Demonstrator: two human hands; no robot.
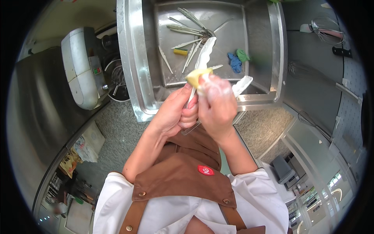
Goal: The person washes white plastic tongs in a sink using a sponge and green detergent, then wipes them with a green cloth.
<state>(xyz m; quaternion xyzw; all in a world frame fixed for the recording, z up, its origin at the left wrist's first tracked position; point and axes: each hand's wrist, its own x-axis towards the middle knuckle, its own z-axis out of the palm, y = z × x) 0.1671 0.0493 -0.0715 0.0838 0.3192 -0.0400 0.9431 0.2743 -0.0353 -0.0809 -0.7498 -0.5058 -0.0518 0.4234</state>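
My left hand (182, 109) grips a pair of scalloped-edge tongs (205, 55) near the bend, in front of the sink's near rim. One arm of the tongs points away over the basin; a second scalloped end (242, 85) shows to the right of my right hand. A yellow sponge (196, 77) is pinched in my right hand (217, 101), pressed around the upper tong arm. White suds cover the fingers of that hand. Below, in the stainless steel sink (228, 32), several more tongs (187, 30) lie around the drain.
A second yellow sponge piece (180, 52) and crumpled blue (234, 63) and green (242, 55) scraps lie in the basin. On the left stands a white stand mixer (81, 68) beside wire whisk attachments (117, 77). A wire whisk (304, 70) and other utensils are along the right side.
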